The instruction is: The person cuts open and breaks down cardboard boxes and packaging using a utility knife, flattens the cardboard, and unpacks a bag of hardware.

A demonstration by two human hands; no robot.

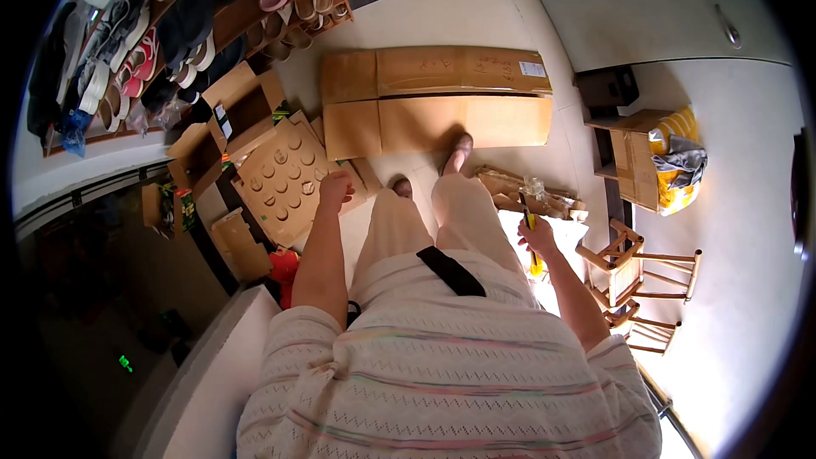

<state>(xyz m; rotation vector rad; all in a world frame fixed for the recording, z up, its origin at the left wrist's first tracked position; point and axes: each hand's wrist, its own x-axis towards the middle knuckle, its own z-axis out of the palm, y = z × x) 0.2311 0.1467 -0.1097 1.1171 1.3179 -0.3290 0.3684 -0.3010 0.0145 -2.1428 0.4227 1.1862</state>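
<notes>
My right hand (536, 235) is wrapped round a yellow utility knife (535, 265), its dark front end pointing away from me. My left hand (337, 190) hangs at my side with its fingers curled in, and nothing shows in them. Beyond my feet a long closed cardboard box (438, 123) lies on the floor, with handwriting and a white label on its far part; one shoe is right at its near edge. Left of my left hand leans a flat cardboard sheet (276, 180) with rows of round cutouts. Neither hand touches the box.
A shoe rack (246, 4) full of shoes stands at the far left, with open cardboard boxes (242, 106) below it. Folded cardboard (510, 189) lies ahead of my right hand. Bamboo chairs (633, 268) and a carton (636, 157) with a yellow bag stand at the right.
</notes>
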